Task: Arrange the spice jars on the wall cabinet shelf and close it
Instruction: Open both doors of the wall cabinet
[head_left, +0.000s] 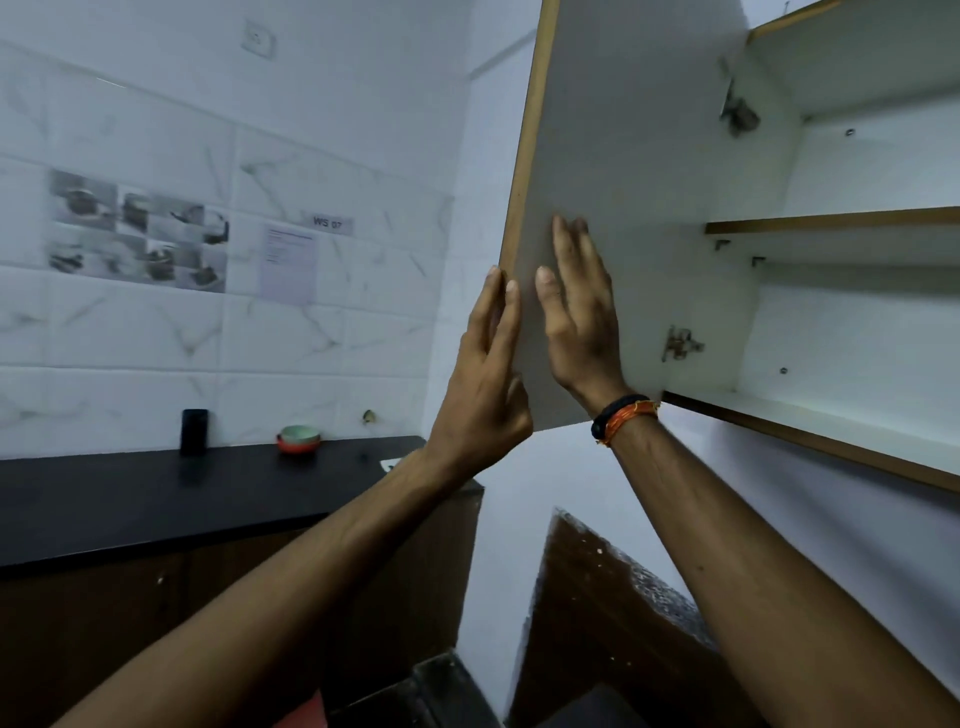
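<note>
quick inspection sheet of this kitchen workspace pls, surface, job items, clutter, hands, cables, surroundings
surface: black countertop over dark wooden base units.
job's things: white wall cabinet door with brown edge swung open; white inner shelf with brown front edge shows no jars in the visible part.
clutter: small black upright object and stacked orange and pale green bowls at the back of the countertop.
hands: left hand at the door's outer edge; right hand, fingers straight, flat on the door's inner face.
cables: nothing seen.
surroundings: white marbled wall tiles with printed sheets stuck on.
</note>
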